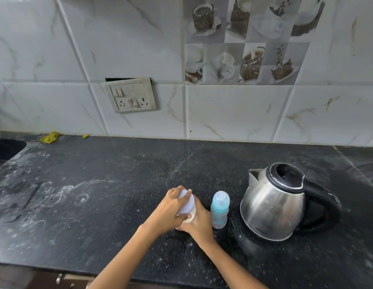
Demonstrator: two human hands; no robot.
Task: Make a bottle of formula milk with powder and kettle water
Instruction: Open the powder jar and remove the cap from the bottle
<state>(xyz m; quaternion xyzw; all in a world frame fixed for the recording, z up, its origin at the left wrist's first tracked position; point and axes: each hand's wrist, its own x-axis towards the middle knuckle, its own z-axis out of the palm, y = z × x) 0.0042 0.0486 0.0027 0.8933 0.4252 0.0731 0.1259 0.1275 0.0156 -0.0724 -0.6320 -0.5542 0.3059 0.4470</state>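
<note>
We find the task at an early stage. On the dark worktop (pixel 98 205) stand a powder jar (pixel 188 215), a baby bottle (pixel 220 210) and a steel kettle (pixel 273 207), in that order from left to right, all near the front edge. The left hand (pixel 171 209) is clamped over the jar's pale lid (pixel 186 202), fingers curled round its rim. The right hand (pixel 199 223) is wrapped about the jar's body just below.

We judge the step in hand to be unscrewing the lid. The jar is not yet open. The bottle keeps its teat and blue collar on, so neither powder nor water appears to have gone in, though we cannot see its contents clearly. Opening, scooping, pouring, closing and mixing all remain.

The bottle stands upright, long axis vertical, teat upward, just right of the jar and apart from the kettle. The kettle's lid is down, spout to the far left, handle to the right.
</note>
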